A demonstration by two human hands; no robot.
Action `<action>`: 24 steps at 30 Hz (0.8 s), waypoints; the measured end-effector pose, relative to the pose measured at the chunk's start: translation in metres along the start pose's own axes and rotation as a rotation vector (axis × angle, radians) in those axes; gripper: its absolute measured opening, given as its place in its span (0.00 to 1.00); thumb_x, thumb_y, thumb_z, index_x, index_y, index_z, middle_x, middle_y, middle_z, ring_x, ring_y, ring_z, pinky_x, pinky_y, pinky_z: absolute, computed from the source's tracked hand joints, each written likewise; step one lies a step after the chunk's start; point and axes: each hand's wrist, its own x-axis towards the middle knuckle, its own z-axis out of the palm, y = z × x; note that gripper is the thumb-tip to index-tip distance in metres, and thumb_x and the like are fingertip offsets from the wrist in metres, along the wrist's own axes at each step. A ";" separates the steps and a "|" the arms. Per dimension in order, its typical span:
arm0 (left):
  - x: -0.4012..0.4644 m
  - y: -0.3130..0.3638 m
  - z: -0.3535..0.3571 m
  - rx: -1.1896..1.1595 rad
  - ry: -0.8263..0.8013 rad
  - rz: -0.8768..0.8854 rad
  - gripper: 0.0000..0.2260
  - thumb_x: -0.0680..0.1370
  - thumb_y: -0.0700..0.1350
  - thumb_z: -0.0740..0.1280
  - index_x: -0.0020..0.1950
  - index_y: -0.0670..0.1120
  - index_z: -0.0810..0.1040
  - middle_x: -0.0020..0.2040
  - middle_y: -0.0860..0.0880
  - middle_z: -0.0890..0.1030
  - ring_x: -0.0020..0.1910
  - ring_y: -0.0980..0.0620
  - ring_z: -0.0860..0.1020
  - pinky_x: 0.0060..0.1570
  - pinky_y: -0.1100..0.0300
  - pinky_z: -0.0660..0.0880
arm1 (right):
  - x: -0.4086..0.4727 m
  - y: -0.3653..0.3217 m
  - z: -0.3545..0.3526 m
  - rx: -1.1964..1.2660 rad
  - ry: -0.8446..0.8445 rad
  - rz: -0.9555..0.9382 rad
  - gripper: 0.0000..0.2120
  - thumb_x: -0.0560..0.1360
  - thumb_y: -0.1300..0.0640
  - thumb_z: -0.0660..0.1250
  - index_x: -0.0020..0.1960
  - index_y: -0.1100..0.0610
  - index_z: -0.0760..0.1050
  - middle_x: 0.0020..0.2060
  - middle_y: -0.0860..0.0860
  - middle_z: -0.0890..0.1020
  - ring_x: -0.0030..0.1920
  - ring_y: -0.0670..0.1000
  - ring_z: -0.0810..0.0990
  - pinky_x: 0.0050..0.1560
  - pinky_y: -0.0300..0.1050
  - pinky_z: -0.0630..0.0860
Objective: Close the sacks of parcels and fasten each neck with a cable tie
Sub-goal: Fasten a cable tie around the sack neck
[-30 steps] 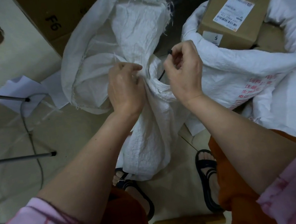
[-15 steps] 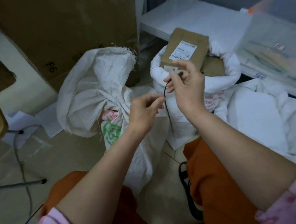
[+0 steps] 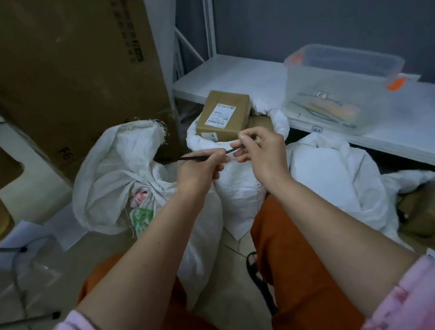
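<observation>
Fingers of both hands pinch one black cable tie (image 3: 205, 157) at frame centre: left hand (image 3: 198, 171) grips its middle, right hand (image 3: 260, 147) its right end. Tie runs roughly level, above the gathered white sack (image 3: 120, 175) at centre left. Open sack (image 3: 240, 189) with a parcel (image 3: 223, 114) sits behind.

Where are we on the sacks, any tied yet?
Done: the near sack has its neck bunched, but no tie shows on it. In hand: the left hand and right hand pinch a black cable tie between them, clear of any sack. Left: tie that neck, then close and tie the open sack with the cardboard box on top.
</observation>
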 end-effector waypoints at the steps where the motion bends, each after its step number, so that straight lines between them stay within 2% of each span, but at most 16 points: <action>1: 0.001 0.001 0.007 0.003 0.015 -0.028 0.06 0.75 0.44 0.71 0.48 0.43 0.83 0.40 0.49 0.85 0.37 0.56 0.79 0.37 0.63 0.76 | 0.000 0.001 -0.008 -0.019 0.015 0.021 0.04 0.78 0.62 0.65 0.45 0.58 0.78 0.35 0.56 0.83 0.33 0.53 0.82 0.35 0.45 0.80; 4: 0.006 0.002 0.024 0.045 -0.009 -0.127 0.06 0.72 0.43 0.74 0.45 0.42 0.83 0.42 0.44 0.84 0.38 0.52 0.79 0.39 0.62 0.77 | 0.004 0.006 -0.034 -0.053 0.064 0.092 0.06 0.78 0.62 0.64 0.46 0.63 0.78 0.31 0.56 0.82 0.29 0.52 0.79 0.31 0.42 0.77; 6: 0.013 0.004 0.035 0.085 -0.043 -0.191 0.10 0.71 0.42 0.74 0.48 0.40 0.82 0.42 0.43 0.83 0.37 0.53 0.78 0.36 0.63 0.76 | 0.012 0.011 -0.052 -0.048 0.118 0.130 0.07 0.78 0.62 0.64 0.44 0.62 0.78 0.28 0.55 0.80 0.26 0.49 0.76 0.28 0.38 0.74; 9: 0.024 0.006 0.049 -0.019 -0.075 -0.258 0.11 0.71 0.40 0.74 0.51 0.38 0.80 0.38 0.46 0.81 0.35 0.54 0.77 0.34 0.63 0.76 | 0.027 0.021 -0.072 -0.050 0.233 0.182 0.08 0.76 0.62 0.65 0.39 0.59 0.78 0.26 0.50 0.77 0.27 0.44 0.74 0.34 0.37 0.73; 10: 0.038 0.014 0.079 -0.079 -0.079 -0.304 0.11 0.71 0.39 0.74 0.51 0.38 0.80 0.38 0.46 0.82 0.34 0.54 0.78 0.33 0.64 0.76 | 0.052 0.029 -0.097 -0.036 0.308 0.207 0.08 0.76 0.62 0.65 0.38 0.60 0.79 0.26 0.50 0.76 0.28 0.45 0.74 0.37 0.39 0.73; 12: 0.045 0.019 0.092 -0.220 -0.061 -0.351 0.07 0.72 0.37 0.73 0.49 0.39 0.79 0.40 0.45 0.82 0.36 0.54 0.79 0.35 0.64 0.77 | 0.067 0.036 -0.110 -0.021 0.362 0.238 0.11 0.76 0.63 0.64 0.35 0.59 0.78 0.26 0.51 0.77 0.28 0.47 0.74 0.39 0.44 0.74; 15: 0.059 0.028 0.114 -0.342 -0.139 -0.294 0.06 0.73 0.37 0.72 0.47 0.43 0.77 0.41 0.46 0.79 0.36 0.55 0.77 0.36 0.64 0.76 | 0.084 0.038 -0.127 0.000 0.392 0.247 0.12 0.74 0.65 0.64 0.32 0.58 0.77 0.29 0.54 0.82 0.25 0.46 0.75 0.33 0.42 0.74; 18: 0.082 0.043 0.157 -0.307 -0.217 -0.273 0.04 0.76 0.39 0.69 0.44 0.45 0.75 0.36 0.50 0.77 0.33 0.57 0.75 0.34 0.66 0.72 | 0.116 0.040 -0.154 0.023 0.465 0.275 0.08 0.74 0.66 0.62 0.38 0.61 0.78 0.32 0.57 0.82 0.22 0.43 0.74 0.25 0.35 0.71; 20: 0.101 0.054 0.184 -0.267 -0.249 -0.254 0.04 0.78 0.40 0.66 0.43 0.45 0.74 0.35 0.51 0.75 0.33 0.57 0.73 0.32 0.66 0.71 | 0.143 0.037 -0.170 0.061 0.522 0.280 0.08 0.75 0.67 0.61 0.41 0.63 0.78 0.32 0.58 0.81 0.21 0.44 0.73 0.21 0.35 0.69; 22: 0.120 0.063 0.208 -0.245 -0.243 -0.244 0.03 0.77 0.40 0.67 0.44 0.45 0.75 0.36 0.50 0.78 0.33 0.56 0.75 0.30 0.66 0.71 | 0.173 0.037 -0.186 0.045 0.566 0.258 0.08 0.75 0.67 0.61 0.42 0.64 0.78 0.32 0.59 0.80 0.22 0.46 0.75 0.22 0.38 0.73; 24: 0.138 0.070 0.228 -0.249 -0.240 -0.254 0.02 0.76 0.41 0.68 0.46 0.44 0.77 0.40 0.49 0.81 0.34 0.56 0.77 0.32 0.66 0.72 | 0.203 0.036 -0.202 0.000 0.615 0.228 0.10 0.75 0.68 0.59 0.38 0.65 0.76 0.34 0.64 0.80 0.25 0.50 0.77 0.27 0.46 0.77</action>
